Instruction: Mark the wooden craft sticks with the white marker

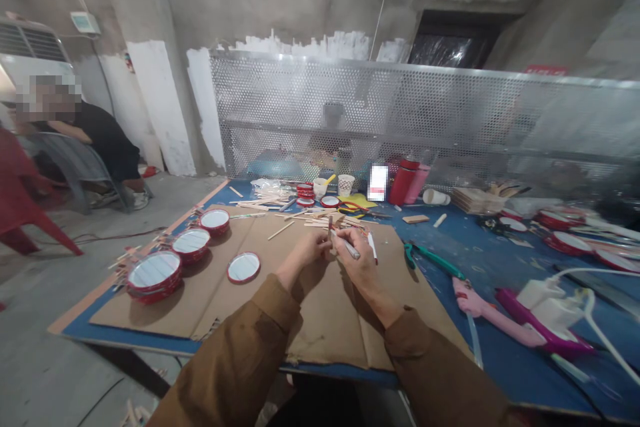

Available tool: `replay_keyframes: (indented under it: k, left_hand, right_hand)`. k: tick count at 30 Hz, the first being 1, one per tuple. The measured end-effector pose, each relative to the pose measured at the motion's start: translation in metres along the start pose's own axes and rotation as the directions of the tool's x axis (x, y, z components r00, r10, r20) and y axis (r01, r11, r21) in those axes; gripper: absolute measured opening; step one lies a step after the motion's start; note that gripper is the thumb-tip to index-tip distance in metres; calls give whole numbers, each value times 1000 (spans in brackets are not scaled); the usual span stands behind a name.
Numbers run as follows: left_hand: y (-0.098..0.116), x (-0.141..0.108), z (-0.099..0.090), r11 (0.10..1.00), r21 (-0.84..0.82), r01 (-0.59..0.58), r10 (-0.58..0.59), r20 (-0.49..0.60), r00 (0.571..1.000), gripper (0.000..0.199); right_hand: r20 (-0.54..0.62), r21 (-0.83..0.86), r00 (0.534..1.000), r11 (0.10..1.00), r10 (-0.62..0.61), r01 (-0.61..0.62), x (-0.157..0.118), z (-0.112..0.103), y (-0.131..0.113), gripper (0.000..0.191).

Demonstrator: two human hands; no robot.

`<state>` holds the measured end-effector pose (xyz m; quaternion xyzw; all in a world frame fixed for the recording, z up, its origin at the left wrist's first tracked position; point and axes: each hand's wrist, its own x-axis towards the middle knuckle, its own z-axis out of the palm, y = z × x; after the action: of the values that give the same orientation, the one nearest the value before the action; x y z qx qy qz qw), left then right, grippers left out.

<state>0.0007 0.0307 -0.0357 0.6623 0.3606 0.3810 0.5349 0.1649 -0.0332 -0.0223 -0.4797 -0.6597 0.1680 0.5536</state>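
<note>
Over the middle of the cardboard sheet point(327, 327), my two hands meet. My left hand point(309, 253) is closed, pinching a short wooden stick point(330, 223) that points upward. Closed beside it, my right hand point(361, 260) grips a slim pale-handled tool point(352, 251), whose tip is by the stick; its exact kind is unclear. Loose wooden sticks point(316, 221) lie just beyond my fingers. To the left is a small red-rimmed disc with a white face point(244, 267). Further left stand several stacks of larger red drum-like rounds point(155, 272), with stick ends poking out at their sides.
Scissors with yellow handles point(347, 208), paper cups point(345, 185), a phone point(377, 182) and a red bottle point(403, 181) line the back. Teal-handled pliers point(435, 259), a pink glue gun point(493, 313) and a purple power strip point(565, 340) lie right. A seated person point(103, 140) is far left.
</note>
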Motion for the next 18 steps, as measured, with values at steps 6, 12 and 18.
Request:
replay_keyframes:
  k: [6, 12, 18]
  left_hand:
    - [-1, 1, 0, 1000, -11, -17, 17, 2, 1000, 21]
    - [-7, 4, 0, 999, -49, -21, 22, 3, 1000, 26]
    - [-7, 4, 1, 999, -43, -30, 30, 4, 1000, 23]
  right_hand:
    - [-8, -53, 1000, 998, -23, 23, -1, 0, 1, 24]
    - [-9, -18, 1000, 1000, -16, 16, -1, 1, 0, 25]
    - [2, -22, 1000, 1000, -19, 19, 0, 2, -4, 24]
